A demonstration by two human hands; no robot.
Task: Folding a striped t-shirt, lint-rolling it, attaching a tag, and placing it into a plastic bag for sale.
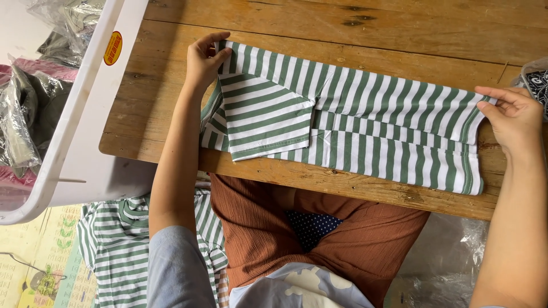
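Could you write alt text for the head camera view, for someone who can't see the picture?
Seen from above, a seated person's left hand and right hand pinch opposite ends of a green-and-white striped cotton shirt, folded lengthwise on a worn wooden table. A white plastic bin stands to the left, and more striped shirts lie below beside the person's rust-brown trousers.

The white bin (85,102) is cut by the left and top edges. The bag (534,80) at the right edge shows only a corner. The left arm hides part of the second striped shirt (114,245) below.
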